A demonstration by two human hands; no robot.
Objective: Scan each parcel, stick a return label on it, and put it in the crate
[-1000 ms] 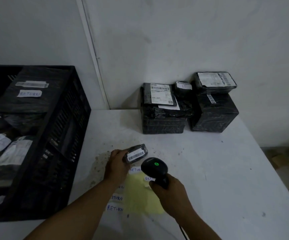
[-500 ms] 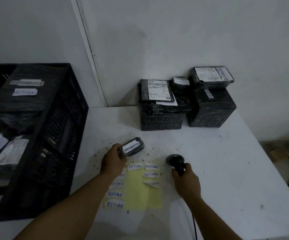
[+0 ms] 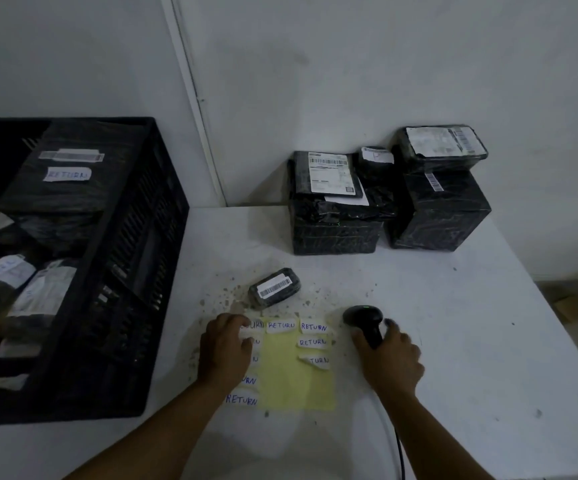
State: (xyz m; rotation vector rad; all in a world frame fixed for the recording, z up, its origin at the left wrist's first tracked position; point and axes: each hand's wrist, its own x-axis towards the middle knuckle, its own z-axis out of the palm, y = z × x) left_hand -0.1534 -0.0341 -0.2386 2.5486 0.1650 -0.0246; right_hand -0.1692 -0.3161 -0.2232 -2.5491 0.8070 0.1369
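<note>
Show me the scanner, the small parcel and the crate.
scanner (image 3: 362,315), head view, on its head.
small parcel (image 3: 274,288), head view, on its barcode label.
crate (image 3: 135,271), head view, on its right wall.

Colours you've got here: black crate (image 3: 135,306) at left of frame; small parcel (image 3: 274,292) at centre black, white barcode strip; yellow sheet (image 3: 291,379) at lower centre, white labels (image 3: 313,327) with blue "RETURN" writing; black scanner (image 3: 363,322), green light on top; white table (image 3: 453,341).
</note>
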